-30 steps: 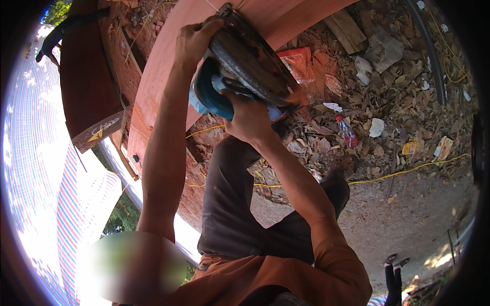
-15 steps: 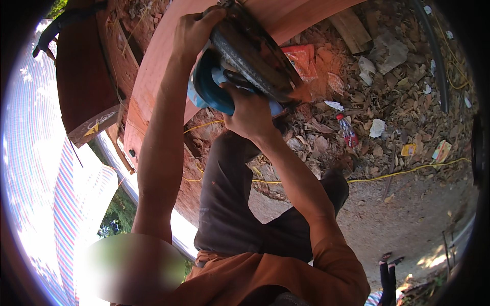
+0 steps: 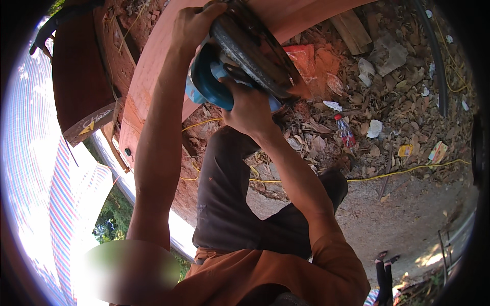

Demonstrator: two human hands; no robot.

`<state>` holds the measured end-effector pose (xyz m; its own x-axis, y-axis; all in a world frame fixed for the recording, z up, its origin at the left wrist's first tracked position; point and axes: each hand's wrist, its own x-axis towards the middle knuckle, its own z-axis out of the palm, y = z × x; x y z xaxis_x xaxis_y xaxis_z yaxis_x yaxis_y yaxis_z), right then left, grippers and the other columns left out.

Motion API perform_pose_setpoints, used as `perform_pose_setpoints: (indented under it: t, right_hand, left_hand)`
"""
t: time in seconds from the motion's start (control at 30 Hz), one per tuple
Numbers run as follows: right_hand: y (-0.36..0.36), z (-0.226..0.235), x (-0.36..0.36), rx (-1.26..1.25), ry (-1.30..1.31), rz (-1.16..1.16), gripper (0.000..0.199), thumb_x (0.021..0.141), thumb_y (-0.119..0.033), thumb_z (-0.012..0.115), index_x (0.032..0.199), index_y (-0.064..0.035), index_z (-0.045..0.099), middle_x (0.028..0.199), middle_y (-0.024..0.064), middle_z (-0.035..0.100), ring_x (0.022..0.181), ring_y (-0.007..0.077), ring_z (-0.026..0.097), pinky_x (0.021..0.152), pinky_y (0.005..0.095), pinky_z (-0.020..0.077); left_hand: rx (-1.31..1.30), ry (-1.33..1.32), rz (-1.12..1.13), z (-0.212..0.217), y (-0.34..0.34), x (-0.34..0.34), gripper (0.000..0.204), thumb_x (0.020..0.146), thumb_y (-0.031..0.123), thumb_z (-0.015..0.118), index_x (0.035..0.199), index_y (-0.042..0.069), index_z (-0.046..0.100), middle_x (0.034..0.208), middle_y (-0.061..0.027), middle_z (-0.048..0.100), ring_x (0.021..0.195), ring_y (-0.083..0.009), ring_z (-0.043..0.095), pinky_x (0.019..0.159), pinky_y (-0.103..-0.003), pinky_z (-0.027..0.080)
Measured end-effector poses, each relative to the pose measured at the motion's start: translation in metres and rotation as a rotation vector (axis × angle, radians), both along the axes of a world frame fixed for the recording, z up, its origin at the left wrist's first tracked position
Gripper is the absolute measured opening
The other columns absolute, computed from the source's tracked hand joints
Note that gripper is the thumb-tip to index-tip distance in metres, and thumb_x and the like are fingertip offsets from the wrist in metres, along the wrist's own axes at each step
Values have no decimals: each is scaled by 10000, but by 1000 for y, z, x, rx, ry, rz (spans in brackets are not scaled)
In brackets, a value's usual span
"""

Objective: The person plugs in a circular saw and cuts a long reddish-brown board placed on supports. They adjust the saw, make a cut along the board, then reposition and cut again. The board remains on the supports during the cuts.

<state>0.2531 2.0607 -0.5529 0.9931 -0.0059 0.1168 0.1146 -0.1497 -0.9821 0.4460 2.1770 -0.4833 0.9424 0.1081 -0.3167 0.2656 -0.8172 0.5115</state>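
A handheld power tool (image 3: 214,76) with a teal-blue body and a long, scuffed dark metal housing sits tilted over a reddish wooden board (image 3: 158,86). My right hand (image 3: 247,107) is wrapped round its blue handle. At the far end, my left hand (image 3: 196,25) grips the top of the tool, fingers closed over the edge. Reddish dust clings to the housing's lower right end. The tool's underside and any blade are hidden, so its exact kind cannot be told.
A yellow cord (image 3: 306,181) crosses the ground by my legs. Dry leaves, a red-capped bottle (image 3: 344,131), plastic scraps and a wood offcut (image 3: 349,31) litter the right side. A dark, curved panel (image 3: 79,76) stands at left. Another person's legs (image 3: 384,280) show at lower right.
Both hands keep their hold on the tool, which has barely shifted. The surroundings have moved slightly left in the picture.
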Motion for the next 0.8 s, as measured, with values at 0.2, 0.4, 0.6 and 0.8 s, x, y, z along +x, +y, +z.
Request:
perform_pose_setpoints:
  t: [0.2, 0.4, 0.6, 0.8]
  right_hand:
    - [1, 1, 3, -8, -11, -12, 380, 772, -83, 755, 1145, -115, 690, 807, 153, 730, 764, 337, 743, 690, 422, 597]
    - [4, 1, 7, -23, 26, 17, 359, 789, -97, 755, 1139, -127, 684, 807, 152, 731, 759, 345, 741, 677, 434, 598]
    - [5, 2, 10, -27, 34, 30, 374, 795, -104, 758, 1159, -123, 674, 814, 157, 734, 761, 347, 742, 681, 432, 598]
    - [7, 2, 15, -28, 17, 28, 375, 795, -109, 762, 1160, -113, 673, 811, 161, 731, 762, 347, 742, 681, 434, 597]
  left_hand:
    - [31, -18, 12, -1, 1, 3, 639, 823, 508, 760, 1039, -94, 771, 914, -107, 735, 869, -181, 661, 821, -303, 500]
    - [73, 12, 14, -1, 2, 6, 629, 826, 490, 758, 1045, -99, 767, 922, -112, 736, 882, -189, 665, 832, -307, 505]
    - [53, -7, -14, 2, 4, 9, 584, 834, 482, 747, 1013, -73, 783, 889, -104, 736, 868, -192, 667, 829, -310, 504]
    - [48, -27, -22, 2, 4, 12, 574, 837, 476, 743, 1017, -68, 787, 903, -106, 745, 867, -188, 669, 846, -312, 506]
